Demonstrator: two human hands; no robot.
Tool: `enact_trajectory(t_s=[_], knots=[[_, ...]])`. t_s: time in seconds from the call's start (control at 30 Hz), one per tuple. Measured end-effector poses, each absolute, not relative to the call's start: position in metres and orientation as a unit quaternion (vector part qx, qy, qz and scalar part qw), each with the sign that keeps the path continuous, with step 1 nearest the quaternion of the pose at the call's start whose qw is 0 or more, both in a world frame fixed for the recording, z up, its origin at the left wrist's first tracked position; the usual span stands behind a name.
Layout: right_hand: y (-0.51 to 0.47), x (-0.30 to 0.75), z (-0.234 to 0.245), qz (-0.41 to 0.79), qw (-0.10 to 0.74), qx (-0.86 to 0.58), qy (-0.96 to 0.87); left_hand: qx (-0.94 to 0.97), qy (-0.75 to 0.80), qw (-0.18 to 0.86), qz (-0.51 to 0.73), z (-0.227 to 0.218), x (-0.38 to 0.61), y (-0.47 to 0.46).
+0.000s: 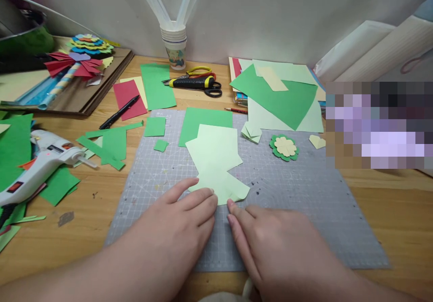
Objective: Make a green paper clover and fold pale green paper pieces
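Observation:
Pale green paper (pixel 218 151) with an irregular, angular outline lies on the grey cutting mat (pixel 304 229); a lower right corner curls up slightly. Whether it is one sheet or overlapping pieces I cannot tell. My left hand (pixel 189 220) rests on its lower left part, fingers stretched out and lying flat. At the lower edge, my right hand (pixel 270 234) has its fingers curled, with thumb and index tip closed at the paper. A darker green sheet (pixel 191 123) lies partly under the pale paper. To the right sit a folded pale green piece (pixel 251 132) and a layered paper flower (pixel 284 147).
A white glue gun (pixel 50 157) lies at left among green scraps (pixel 113 146). Behind the mat are a black pen (pixel 120 111), a yellow-black cutter (pixel 192 83), scissors (pixel 214 90), stacked paper cups (pixel 175 51) and a paper pile (pixel 280 99). A blurred-out patch covers the right.

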State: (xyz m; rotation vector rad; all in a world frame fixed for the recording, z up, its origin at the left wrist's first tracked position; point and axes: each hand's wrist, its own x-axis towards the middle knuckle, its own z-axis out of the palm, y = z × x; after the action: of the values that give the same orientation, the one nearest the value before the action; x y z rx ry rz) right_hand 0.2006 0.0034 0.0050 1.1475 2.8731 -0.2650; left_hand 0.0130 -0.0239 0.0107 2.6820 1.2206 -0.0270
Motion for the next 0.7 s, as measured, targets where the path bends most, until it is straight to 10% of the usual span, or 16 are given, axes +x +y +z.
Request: enact_trajectory(t_s=[0.7], knots=[[0.014, 0.201, 0.018, -0.126, 0.08, 0.453, 0.879, 0.863, 0.499, 0.018, 0.078, 0.005, 0.016, -0.03]])
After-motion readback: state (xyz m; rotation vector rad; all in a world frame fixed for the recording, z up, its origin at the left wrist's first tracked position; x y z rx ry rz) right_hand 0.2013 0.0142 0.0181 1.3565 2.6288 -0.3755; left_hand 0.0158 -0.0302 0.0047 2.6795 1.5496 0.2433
